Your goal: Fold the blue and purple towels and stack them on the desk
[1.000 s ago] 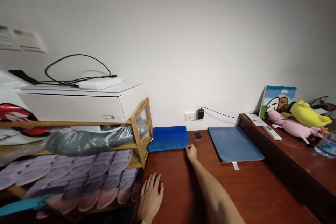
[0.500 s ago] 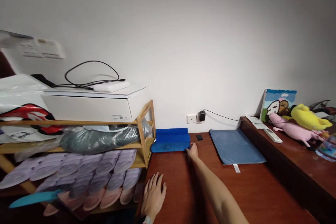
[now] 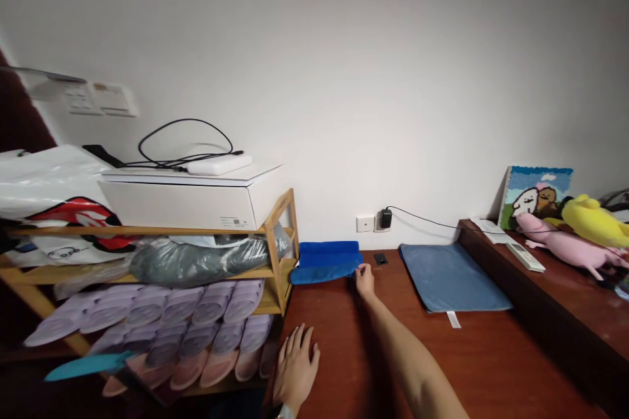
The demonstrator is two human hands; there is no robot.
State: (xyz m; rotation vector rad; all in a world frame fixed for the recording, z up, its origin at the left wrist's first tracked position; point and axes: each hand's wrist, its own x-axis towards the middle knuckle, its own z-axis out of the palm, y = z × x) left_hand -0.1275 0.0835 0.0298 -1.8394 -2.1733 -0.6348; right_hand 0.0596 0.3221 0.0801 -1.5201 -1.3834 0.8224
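Observation:
A folded bright blue cloth (image 3: 327,260) lies at the back left of the brown table, near the wall. My right hand (image 3: 364,280) pinches the right end of its front fold, and that edge is slightly raised. Flat on the wood at the table's left edge rests my left hand (image 3: 296,366), its fingers spread and nothing in it. To the right, a grey-blue cloth (image 3: 452,277) lies flat, a white tag sticking out from its front edge.
A wooden shoe rack (image 3: 280,262) with lilac slippers (image 3: 147,304) stands against the table's left side, bearing a white box (image 3: 181,203). A charger (image 3: 386,218) is plugged into the wall. On the raised right ledge sit a remote (image 3: 525,257) and a pink plush toy (image 3: 560,242).
The front fold of the blue cloth has lifted a little at its right end, in my right hand's pinch. The whole view has shifted slightly; my left hand stays flat on the table.

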